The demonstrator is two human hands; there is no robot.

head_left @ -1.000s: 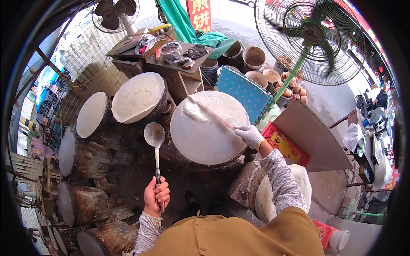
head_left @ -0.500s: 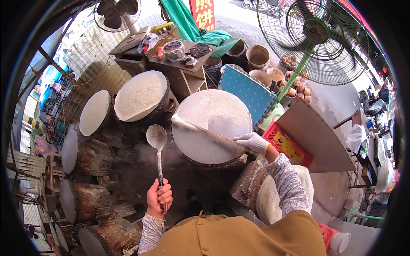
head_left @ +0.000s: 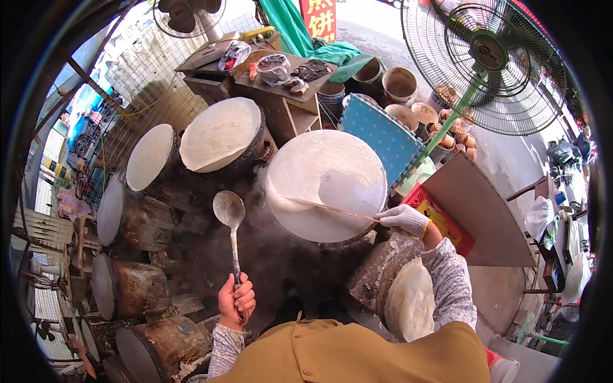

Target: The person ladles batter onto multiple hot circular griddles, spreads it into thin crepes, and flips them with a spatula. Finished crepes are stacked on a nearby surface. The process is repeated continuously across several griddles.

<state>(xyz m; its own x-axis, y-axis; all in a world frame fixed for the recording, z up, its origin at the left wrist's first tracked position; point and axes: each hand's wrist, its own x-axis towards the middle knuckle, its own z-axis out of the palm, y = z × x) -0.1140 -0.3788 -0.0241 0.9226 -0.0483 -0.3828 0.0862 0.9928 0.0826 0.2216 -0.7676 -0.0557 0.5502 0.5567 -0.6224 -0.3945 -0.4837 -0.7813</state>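
Observation:
My left hand (head_left: 237,302) is bare and wrapped round the handle of a ladle (head_left: 228,209), held upright with its bowl away from me. In front of me is a round griddle (head_left: 305,159) covered with a thin layer of pale batter, with a smoother greyish patch right of its middle. My right hand (head_left: 406,220), in a white glove, closes on the end of a thin batter spreader (head_left: 338,209). The spreader lies across the near half of the griddle, its far end coated with batter near the left edge.
Two griddles with pale flatbreads (head_left: 221,135) (head_left: 150,157) stand to the left. Several drum stoves (head_left: 137,287) with flat tops line the near left. Cooked flatbreads (head_left: 410,300) rest beside my right forearm. A blue dotted board (head_left: 381,137) and a large fan (head_left: 488,51) stand beyond.
The batter layer has spread over more of the griddle as my right hand moved the spreader. My left hand still holds up the ladle. The whole view has shifted slightly.

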